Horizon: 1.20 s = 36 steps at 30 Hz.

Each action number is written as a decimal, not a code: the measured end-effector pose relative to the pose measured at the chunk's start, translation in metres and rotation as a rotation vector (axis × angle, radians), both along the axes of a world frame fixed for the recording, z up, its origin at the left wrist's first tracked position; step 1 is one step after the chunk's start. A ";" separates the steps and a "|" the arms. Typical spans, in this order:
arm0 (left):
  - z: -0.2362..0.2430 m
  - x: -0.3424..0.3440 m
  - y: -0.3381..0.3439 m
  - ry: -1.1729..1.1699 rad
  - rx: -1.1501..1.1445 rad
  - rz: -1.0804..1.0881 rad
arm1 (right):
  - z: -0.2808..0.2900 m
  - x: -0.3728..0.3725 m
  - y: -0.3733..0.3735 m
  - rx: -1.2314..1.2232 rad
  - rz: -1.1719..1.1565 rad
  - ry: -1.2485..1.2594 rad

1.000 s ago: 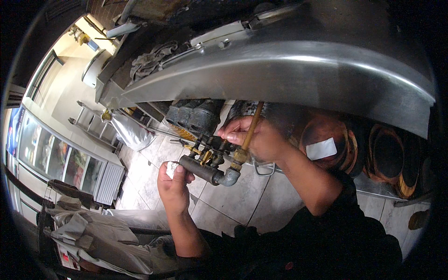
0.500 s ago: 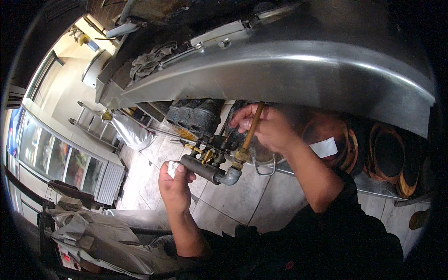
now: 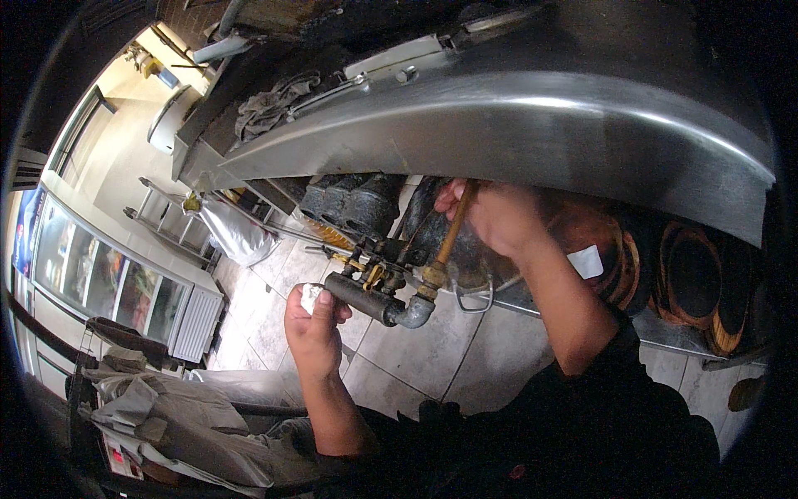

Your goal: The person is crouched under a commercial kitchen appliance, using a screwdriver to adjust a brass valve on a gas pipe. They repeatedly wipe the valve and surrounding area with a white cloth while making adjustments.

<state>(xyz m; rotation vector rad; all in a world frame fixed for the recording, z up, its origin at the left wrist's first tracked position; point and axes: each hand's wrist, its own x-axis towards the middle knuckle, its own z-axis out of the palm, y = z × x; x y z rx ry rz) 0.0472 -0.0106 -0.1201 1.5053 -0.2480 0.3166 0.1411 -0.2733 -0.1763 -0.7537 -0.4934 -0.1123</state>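
Note:
My left hand (image 3: 314, 333) is closed on a small crumpled white wad (image 3: 311, 297), with its fingertips at the free end of a dark gas pipe (image 3: 362, 300). Small valves with yellow handles (image 3: 376, 274) stand along that pipe. A grey elbow (image 3: 414, 313) joins it to a brass-coloured pipe (image 3: 455, 223) rising under the steel counter front. Behind this pipe, just below the counter's edge, my right hand (image 3: 503, 218) is closed, its fingertips pinched together. A thin wire-like line (image 3: 421, 224) runs from near them down toward the valves; whether they hold it is unclear.
The curved steel counter front (image 3: 499, 125) hangs over both hands. Dark round burner tubes (image 3: 362, 208) sit beneath it at left. A handled metal pot (image 3: 475, 298) and wooden-rimmed dark plates (image 3: 694, 274) are at right. A glass-door fridge (image 3: 108, 274) stands far left.
My right hand has moved up and right, its fingertips now higher behind the brass-coloured pipe. My left hand still holds the white wad in nearly the same place.

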 end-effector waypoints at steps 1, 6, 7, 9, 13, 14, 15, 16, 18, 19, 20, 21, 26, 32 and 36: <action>0.000 0.000 0.001 -0.001 -0.002 -0.003 | 0.005 -0.003 0.000 0.054 0.005 0.053; -0.002 0.002 0.001 -0.005 -0.004 -0.017 | 0.007 -0.005 -0.004 0.184 0.215 0.034; -0.001 0.001 0.000 -0.005 -0.006 -0.017 | 0.009 -0.008 -0.002 0.210 0.233 0.080; -0.001 0.001 -0.002 -0.003 -0.005 -0.003 | 0.015 -0.016 0.007 0.263 0.268 0.173; 0.001 -0.001 -0.004 0.006 0.001 0.020 | 0.011 -0.020 0.021 0.327 0.436 0.072; 0.001 0.000 -0.004 0.011 -0.001 0.015 | 0.011 -0.020 0.023 0.335 0.447 0.055; 0.001 0.000 -0.004 0.007 -0.002 0.010 | 0.012 -0.021 0.024 0.341 0.460 0.035; 0.000 -0.001 -0.003 0.003 -0.003 0.005 | 0.012 -0.022 0.024 0.337 0.452 0.051; 0.000 -0.001 -0.002 0.001 -0.004 0.004 | 0.013 -0.026 0.023 0.328 0.435 0.085; 0.000 -0.002 -0.002 0.003 -0.004 0.008 | 0.013 -0.025 0.023 0.338 0.425 0.080; 0.001 -0.002 -0.001 0.005 -0.004 0.014 | 0.012 -0.025 0.025 0.348 0.416 0.075; 0.000 -0.002 -0.001 0.003 0.000 0.006 | 0.012 -0.026 0.025 0.353 0.408 0.071; 0.002 -0.003 0.002 -0.003 0.042 0.010 | -0.015 -0.003 0.030 0.086 0.093 0.401; 0.004 -0.004 0.004 0.029 0.089 0.007 | -0.043 -0.043 0.085 -0.072 0.298 0.186; 0.008 -0.007 0.010 0.010 0.168 -0.037 | -0.044 -0.042 0.101 -0.436 0.276 0.255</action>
